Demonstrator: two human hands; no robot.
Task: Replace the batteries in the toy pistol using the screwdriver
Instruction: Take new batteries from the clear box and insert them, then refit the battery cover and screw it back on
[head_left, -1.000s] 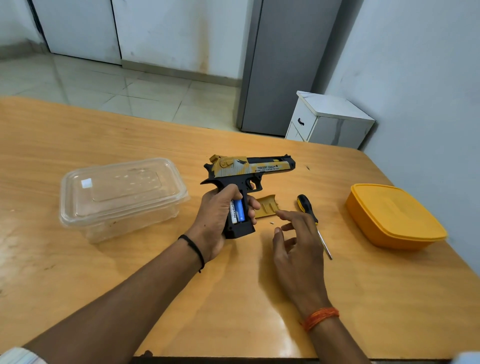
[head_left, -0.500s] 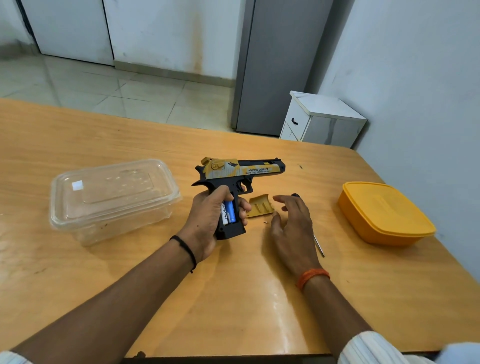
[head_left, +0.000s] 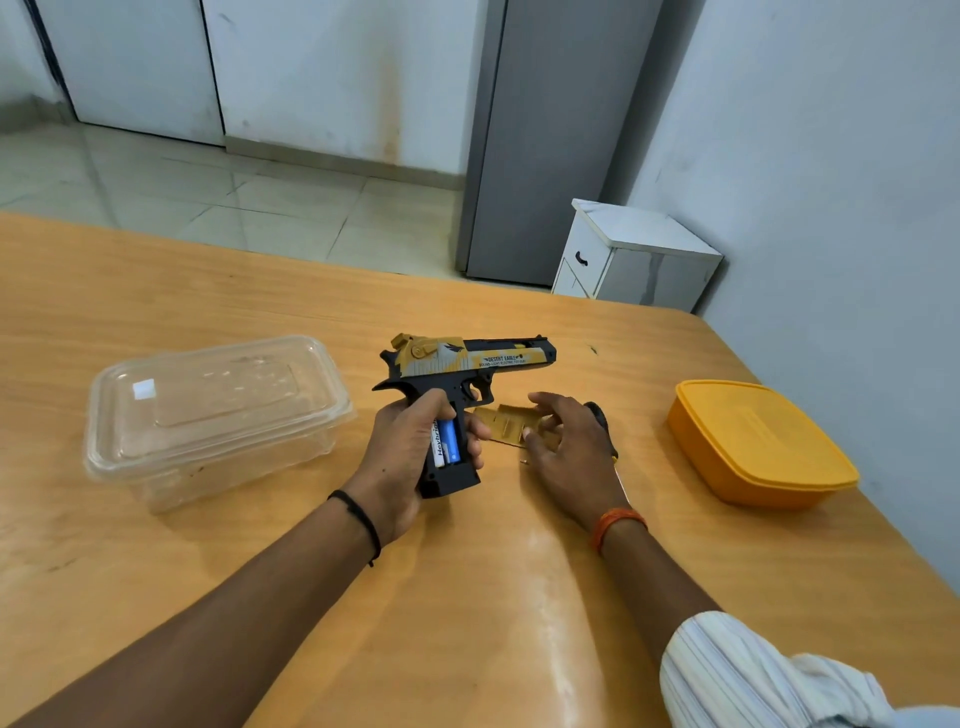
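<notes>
My left hand (head_left: 402, 452) grips the black handle of the yellow-and-black toy pistol (head_left: 467, 364), barrel pointing right. The handle's side is uncovered and shows two batteries (head_left: 447, 441), one white, one blue. The yellow battery cover (head_left: 506, 423) lies on the wooden table (head_left: 467, 597) just right of the handle. My right hand (head_left: 569, 449) reaches over it, thumb and fingertips touching the cover's right edge. The screwdriver (head_left: 600, 418) lies under my right hand; only part of its black handle shows. A tiny screw (head_left: 524, 461) sits by my right thumb.
A clear lidded plastic box (head_left: 208, 415) stands on the left of the table. A yellow lidded box (head_left: 753, 441) stands on the right near the table's edge. A white cabinet (head_left: 634, 260) and a grey wall panel stand beyond the far edge.
My right hand moved forward and left across the screwdriver to the battery cover and now touches it. My left hand kept its hold on the pistol.
</notes>
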